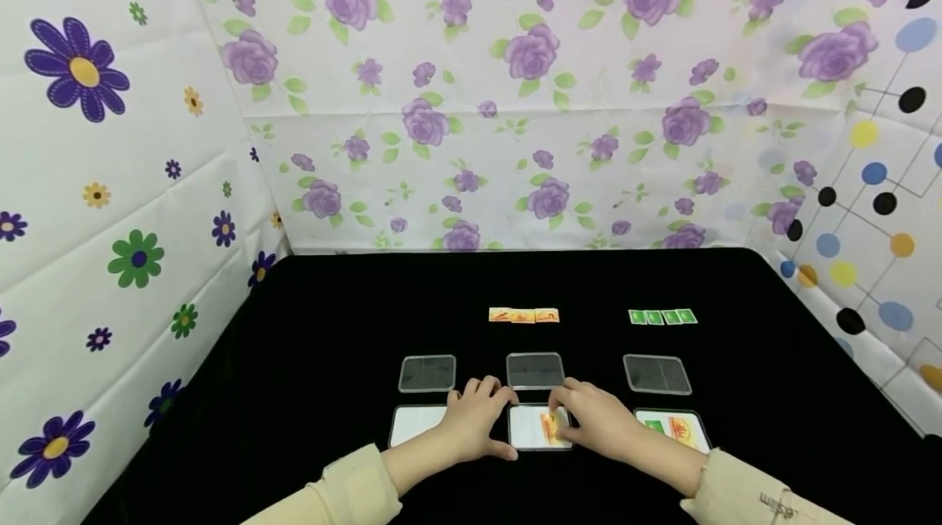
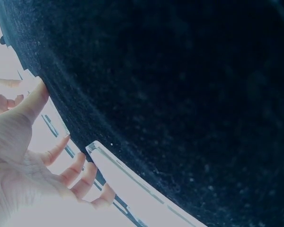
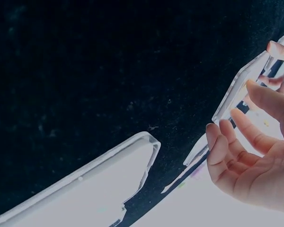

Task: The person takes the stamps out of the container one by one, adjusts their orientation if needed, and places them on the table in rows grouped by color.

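A clear-rimmed case with a white inside lies in front of me on the black table. My left hand holds this case at its left side, thumb at the near corner and index finger at the far one. With thumb and index finger, my right hand pinches a small orange-and-yellow card on the case's right half. In the right wrist view, the right hand's other fingers curl loosely beside the case. The fingertips partly cover the card.
Another white case lies left, partly under my left forearm. The right-hand case bears a green card and an orange card. Behind stand three transparent lids in a row. Farther back lie three orange cards and several green cards.
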Action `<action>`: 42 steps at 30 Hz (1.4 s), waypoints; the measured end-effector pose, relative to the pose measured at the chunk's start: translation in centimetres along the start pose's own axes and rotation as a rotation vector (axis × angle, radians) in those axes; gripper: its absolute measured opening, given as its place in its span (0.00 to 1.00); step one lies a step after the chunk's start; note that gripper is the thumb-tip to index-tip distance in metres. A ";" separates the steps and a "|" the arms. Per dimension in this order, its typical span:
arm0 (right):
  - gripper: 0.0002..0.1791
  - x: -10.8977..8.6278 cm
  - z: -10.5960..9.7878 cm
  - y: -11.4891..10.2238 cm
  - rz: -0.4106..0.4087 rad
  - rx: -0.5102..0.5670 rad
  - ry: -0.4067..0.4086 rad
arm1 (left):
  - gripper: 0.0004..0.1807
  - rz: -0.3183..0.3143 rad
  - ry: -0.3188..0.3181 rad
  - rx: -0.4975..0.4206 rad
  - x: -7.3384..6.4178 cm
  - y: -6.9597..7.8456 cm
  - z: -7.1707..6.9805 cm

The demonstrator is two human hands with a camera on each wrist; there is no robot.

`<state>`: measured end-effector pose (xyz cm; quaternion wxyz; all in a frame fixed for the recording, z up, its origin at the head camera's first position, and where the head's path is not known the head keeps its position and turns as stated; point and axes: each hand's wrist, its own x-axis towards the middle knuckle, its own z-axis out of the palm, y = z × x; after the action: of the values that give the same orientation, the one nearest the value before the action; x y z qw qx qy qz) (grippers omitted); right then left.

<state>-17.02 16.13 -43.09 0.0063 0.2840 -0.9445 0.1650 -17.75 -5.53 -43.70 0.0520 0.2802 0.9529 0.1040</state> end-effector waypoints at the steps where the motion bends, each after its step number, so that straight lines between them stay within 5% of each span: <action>1: 0.15 0.0 0.0 0.0 0.003 -0.004 -0.002 | 0.38 0.000 0.001 0.001 0.0 0.0 0.0; 42: 0.20 1.1 -0.2 0.4 0.050 0.180 -0.121 | 0.37 0.005 0.013 -0.015 -0.2 0.0 -0.1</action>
<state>-18.21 15.95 -42.91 -0.0806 0.2691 -0.9313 0.2319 -17.65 -5.66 -43.58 0.0475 0.2813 0.9518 0.1130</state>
